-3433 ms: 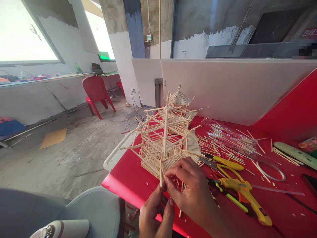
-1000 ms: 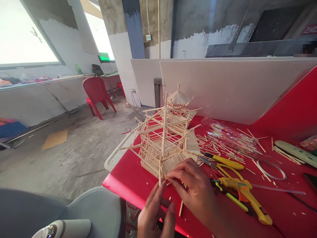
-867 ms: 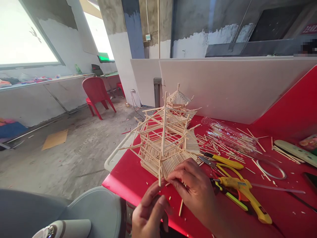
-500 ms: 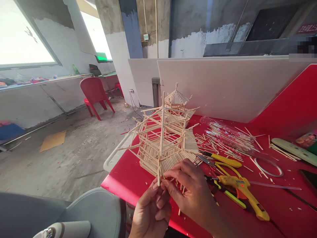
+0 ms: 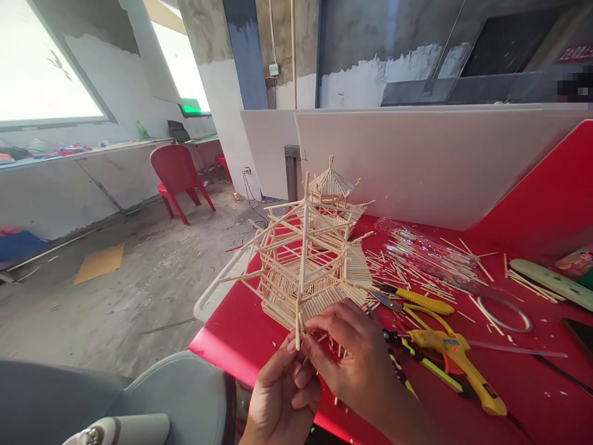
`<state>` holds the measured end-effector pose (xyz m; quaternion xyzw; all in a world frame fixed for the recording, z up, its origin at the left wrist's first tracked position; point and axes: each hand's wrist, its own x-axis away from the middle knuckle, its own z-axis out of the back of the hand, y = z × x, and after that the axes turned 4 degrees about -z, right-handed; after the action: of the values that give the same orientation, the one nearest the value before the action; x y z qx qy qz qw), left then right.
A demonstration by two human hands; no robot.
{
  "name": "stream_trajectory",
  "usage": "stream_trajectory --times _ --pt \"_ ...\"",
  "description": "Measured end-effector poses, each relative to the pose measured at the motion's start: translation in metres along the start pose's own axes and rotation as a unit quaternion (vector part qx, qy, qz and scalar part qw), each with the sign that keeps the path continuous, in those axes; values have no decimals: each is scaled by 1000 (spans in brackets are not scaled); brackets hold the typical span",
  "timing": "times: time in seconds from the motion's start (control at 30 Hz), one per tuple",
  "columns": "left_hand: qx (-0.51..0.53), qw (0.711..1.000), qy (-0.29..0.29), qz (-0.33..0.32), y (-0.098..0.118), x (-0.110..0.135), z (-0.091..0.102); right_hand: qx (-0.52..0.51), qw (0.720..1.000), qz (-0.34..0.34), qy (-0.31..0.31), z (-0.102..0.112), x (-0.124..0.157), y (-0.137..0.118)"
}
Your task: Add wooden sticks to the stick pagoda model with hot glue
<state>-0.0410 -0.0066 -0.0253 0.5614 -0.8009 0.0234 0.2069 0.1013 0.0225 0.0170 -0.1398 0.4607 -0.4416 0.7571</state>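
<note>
- Pale wooden sticks: open pavilion frame (image 5: 304, 253) on red table (image 5: 245, 334), by its near left corner, poles leaning in to a peak, slatted deck below.
- Left hand (image 5: 285, 386): palm up at near edge, thumb and forefinger pinching low end of corner stick (image 5: 298, 337); other fingers curled.
- Right hand (image 5: 349, 355): just beside it, thumb and forefinger tips brought together at same stick end; can't tell what's between them.
- Second stick model (image 5: 331, 184), roofed, directly behind frame toward far edge.
- Loose sticks (image 5: 412, 278) scattered right of frame; clear plastic bag (image 5: 430, 253) of sticks behind them, near far edge.
- Yellow glue gun (image 5: 447, 343): on its side right of right hand, small red light showing, well in from left edge.
- Yellow-handled cutter (image 5: 426, 301) lies between loose sticks and glue gun.
- Clear coil (image 5: 504, 314) farther right; pale green case (image 5: 553, 283) beyond.
- White board (image 5: 407, 167) stands along far edge.
</note>
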Motion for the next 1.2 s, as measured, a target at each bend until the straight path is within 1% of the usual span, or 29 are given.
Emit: stream_trajectory --times 0.13,0.23,0.57,0.77,1.2 --pt "-17 1000 10 -10 0 0 -1 7 1000 1 -5 -1 1 1" --pt "-27 1000 13 -11 1 0 -1 9 1000 -1 5 -3 0 1" --pt "-21 1000 6 -7 2 1 0 0 999 -29 21 -5 -3 -4" --pt "-34 999 -2 -7 2 1 0 1 999 -32 23 -6 -3 -4" --pt "-19 1000 -11 -3 3 -1 1 7 999 -35 4 -4 -4 -6"
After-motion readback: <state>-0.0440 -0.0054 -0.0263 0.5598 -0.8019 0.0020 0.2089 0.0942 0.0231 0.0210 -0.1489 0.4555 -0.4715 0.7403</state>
